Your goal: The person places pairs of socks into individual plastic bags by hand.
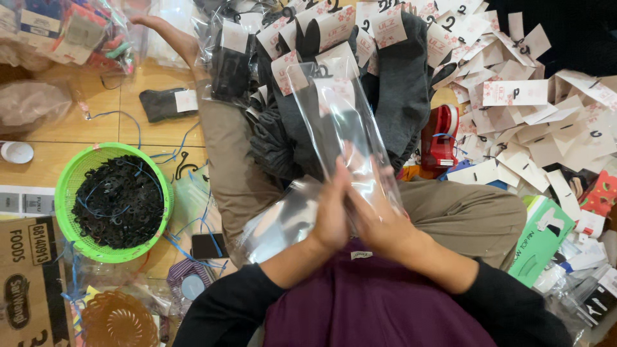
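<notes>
Clear bag (337,122): long, transparent, held upright over the lap, its lower end pinched between both hands; its top reaches up against the sock pile.
Left hand (333,215): pressed palm-inward on the bag's lower left edge, fingers closed on the plastic.
Right hand (379,218): pressed against the left one from the other side, fingers likewise closed on the bag; the two hands meet around it.
Sock pile (360,71): dark grey socks with white card tags, directly behind the bag.
Loose tags (533,122): white cards heaped to the right of the bag.
Red tool (440,135): just right of the bag, at the edge of the tags.
Green basket (112,202): well left of the bag, filled with small black hooks.
Single sock (168,103): tagged, on the floor left of the bag, above the basket.
More clear plastic (283,225): lying on the left knee, just below-left of the bag.
</notes>
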